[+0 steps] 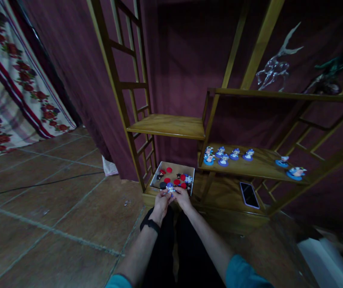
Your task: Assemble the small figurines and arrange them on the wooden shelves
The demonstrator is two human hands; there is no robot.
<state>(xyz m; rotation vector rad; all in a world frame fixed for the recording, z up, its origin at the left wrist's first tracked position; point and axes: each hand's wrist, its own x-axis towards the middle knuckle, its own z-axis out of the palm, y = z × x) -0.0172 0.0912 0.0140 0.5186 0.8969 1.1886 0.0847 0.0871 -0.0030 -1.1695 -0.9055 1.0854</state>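
Observation:
A small purple-and-white figurine (170, 187) is held between the fingertips of both hands, just in front of a shallow cardboard box (175, 165). My left hand (161, 204) is closed on its left side, and my right hand (182, 197) pinches it from the right. Inside the box lie several red round bases (169, 170), a black round base (163, 185), some dark little figures and a whitish-blue figurine (188, 179). The fingers cover part of the held figurine, so its lower portion is hard to make out.
On the shelf to the right (261, 166) stand several purple-based figurines (223, 160) and blue-based ones (296, 173). Below lies a phone (249, 195). A glass deer (276, 68) stands on the upper shelf. The shelf's wooden upright (123, 112) rises left of the box.

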